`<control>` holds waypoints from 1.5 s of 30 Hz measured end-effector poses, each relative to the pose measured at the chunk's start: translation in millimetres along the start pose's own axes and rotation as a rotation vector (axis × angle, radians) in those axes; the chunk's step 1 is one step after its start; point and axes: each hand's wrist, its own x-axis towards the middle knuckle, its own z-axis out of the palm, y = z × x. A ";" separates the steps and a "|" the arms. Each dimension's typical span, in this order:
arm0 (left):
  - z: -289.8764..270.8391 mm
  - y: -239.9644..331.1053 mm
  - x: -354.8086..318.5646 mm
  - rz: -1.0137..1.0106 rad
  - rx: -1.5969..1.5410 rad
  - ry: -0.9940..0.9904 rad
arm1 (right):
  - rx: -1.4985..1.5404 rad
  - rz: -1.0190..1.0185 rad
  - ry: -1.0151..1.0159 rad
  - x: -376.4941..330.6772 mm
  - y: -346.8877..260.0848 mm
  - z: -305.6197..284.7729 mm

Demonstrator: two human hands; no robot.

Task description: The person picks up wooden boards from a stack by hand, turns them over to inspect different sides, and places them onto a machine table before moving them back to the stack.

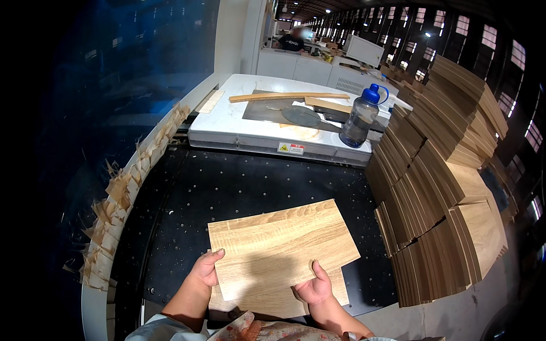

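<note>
Between my two hands is a light wood-grain board [284, 238], tilted up over the black work surface. My left hand [208, 268] grips its left edge, thumb on the face. At the lower edge my right hand [314, 288] holds it, thumb on top and fingers underneath. A second wood-grain board [267, 304] lies beneath, near my body, partly covered by the upper one. Shadow falls across the lower middle of the held board.
Stacked wood-grain boards [432, 199] rise on the right. Torn tape strips [128, 187] line the machine's edge at left. Beyond the black studded table [267, 182], a white machine top [227, 122] carries wooden strips and a blue-capped water bottle [359, 119]. A person [292, 42] is far behind.
</note>
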 end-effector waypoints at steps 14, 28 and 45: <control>1.7 -1.1 0.1 0.014 0.020 0.002 | 0.011 -0.001 -0.019 -1.4 -1.8 1.6; -1.4 -1.2 0.3 0.017 0.012 0.007 | 0.014 0.000 0.003 0.3 -0.6 -2.1; 2.4 -1.4 -1.8 0.015 0.062 -0.046 | -0.008 0.006 -0.016 -0.9 0.1 -1.7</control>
